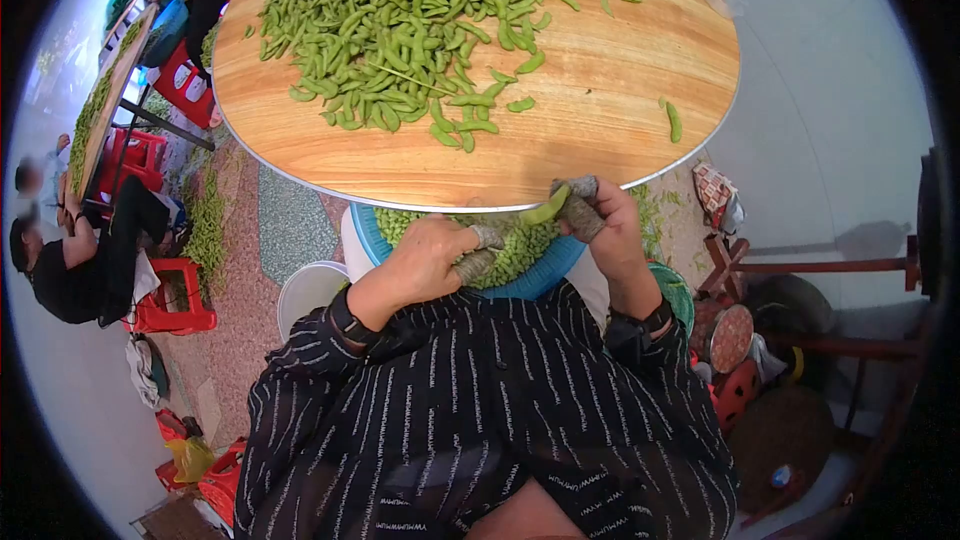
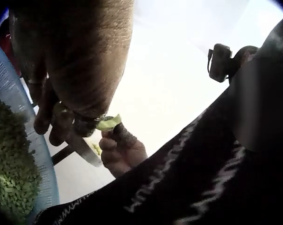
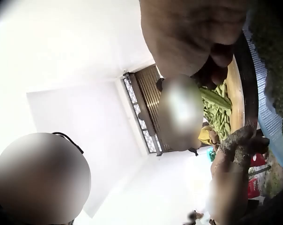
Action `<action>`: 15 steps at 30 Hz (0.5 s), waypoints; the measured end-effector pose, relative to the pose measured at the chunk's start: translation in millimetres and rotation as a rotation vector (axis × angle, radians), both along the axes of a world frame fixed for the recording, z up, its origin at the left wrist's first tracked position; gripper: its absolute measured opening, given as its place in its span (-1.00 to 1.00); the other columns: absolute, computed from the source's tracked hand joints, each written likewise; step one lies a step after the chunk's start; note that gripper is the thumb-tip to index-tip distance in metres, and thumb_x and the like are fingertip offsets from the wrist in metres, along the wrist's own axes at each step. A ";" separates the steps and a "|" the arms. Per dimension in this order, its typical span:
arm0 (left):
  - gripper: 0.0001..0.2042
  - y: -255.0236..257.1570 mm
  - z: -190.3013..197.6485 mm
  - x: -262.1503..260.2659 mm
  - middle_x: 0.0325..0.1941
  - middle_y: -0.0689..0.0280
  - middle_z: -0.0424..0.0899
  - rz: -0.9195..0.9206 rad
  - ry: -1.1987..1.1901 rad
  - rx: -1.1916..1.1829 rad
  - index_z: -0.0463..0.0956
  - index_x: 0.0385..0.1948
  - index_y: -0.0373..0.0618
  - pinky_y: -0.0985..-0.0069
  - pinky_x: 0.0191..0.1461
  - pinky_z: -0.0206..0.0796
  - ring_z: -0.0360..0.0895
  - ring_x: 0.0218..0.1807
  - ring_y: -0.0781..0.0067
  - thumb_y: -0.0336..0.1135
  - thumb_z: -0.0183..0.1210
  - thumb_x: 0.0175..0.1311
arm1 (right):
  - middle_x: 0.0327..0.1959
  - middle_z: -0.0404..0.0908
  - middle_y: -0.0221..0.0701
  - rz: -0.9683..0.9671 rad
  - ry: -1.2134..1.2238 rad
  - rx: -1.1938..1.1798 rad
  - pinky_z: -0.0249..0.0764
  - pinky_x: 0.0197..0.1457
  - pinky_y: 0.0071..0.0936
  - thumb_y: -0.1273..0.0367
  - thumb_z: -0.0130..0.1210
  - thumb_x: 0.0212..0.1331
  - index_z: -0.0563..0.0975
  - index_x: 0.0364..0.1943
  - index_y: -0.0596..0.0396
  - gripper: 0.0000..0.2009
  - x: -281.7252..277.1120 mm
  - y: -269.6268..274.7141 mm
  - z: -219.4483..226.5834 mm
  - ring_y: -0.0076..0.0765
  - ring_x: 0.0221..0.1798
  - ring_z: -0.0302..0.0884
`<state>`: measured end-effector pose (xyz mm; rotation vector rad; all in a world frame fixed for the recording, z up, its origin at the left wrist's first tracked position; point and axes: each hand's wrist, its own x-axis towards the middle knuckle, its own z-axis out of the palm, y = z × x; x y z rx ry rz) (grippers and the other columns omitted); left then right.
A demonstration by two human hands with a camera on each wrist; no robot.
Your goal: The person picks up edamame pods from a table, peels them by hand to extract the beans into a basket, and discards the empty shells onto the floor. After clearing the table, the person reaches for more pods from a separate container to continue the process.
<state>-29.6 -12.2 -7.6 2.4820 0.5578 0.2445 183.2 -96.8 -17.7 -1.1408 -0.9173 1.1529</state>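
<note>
A green pod (image 1: 545,208) is pinched by the right hand (image 1: 610,225) between its thumb and finger, which have grey wrappings, just past the round table's near edge. Left of it, the left hand (image 1: 425,255) hangs over a blue basin (image 1: 545,275) of shelled beans (image 1: 515,252); its wrapped thumb and finger are extended with nothing visible between them. The left wrist view shows the pod (image 2: 109,123) at the right hand (image 2: 125,154), past the left hand (image 2: 90,51). In the right wrist view the pod (image 3: 216,98) sticks out beneath the right hand (image 3: 193,37), apart from the left hand (image 3: 230,178).
Many pods (image 1: 400,30) are heaped on the wooden table (image 1: 620,70), with a few loose ones at its right. A pale bucket (image 1: 308,290) stands left of the basin, a green basket (image 1: 680,300) right of it. People sit at another table (image 1: 105,100) on the left.
</note>
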 end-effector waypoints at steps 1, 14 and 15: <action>-0.78 0.7 -0.5 0.5 -0.60 0.12 0.44 -0.039 -0.076 -0.022 0.44 -0.42 -0.14 0.26 -0.42 0.23 0.39 -0.48 0.03 -0.53 0.05 -0.22 | -0.47 0.47 -0.52 -0.014 -0.001 -0.009 0.28 -0.47 -0.74 0.48 0.02 0.01 0.45 -0.28 0.17 -0.84 2.7 -1.9 0.7 -0.69 -0.51 0.33; -0.83 49.2 39.7 26.4 -0.45 0.14 0.50 0.259 -0.377 0.019 0.45 -0.36 -0.24 0.47 -0.35 0.28 0.45 -0.41 0.18 -0.52 0.06 -0.06 | -0.58 0.44 -0.55 -0.082 0.134 -0.121 0.21 -0.53 -0.75 0.47 -0.01 0.02 0.45 -0.37 0.15 -0.91 -3.7 5.6 9.2 -0.68 -0.57 0.30; -0.83 60.8 39.7 31.0 -0.45 0.15 0.50 0.262 -0.371 0.123 0.44 -0.33 -0.24 0.51 -0.36 0.28 0.47 -0.40 0.24 -0.51 0.05 -0.03 | -0.57 0.45 -0.54 -0.053 0.083 -0.102 0.21 -0.53 -0.75 0.47 -0.01 0.01 0.44 -0.38 0.15 -0.91 1.8 1.9 9.8 -0.68 -0.58 0.30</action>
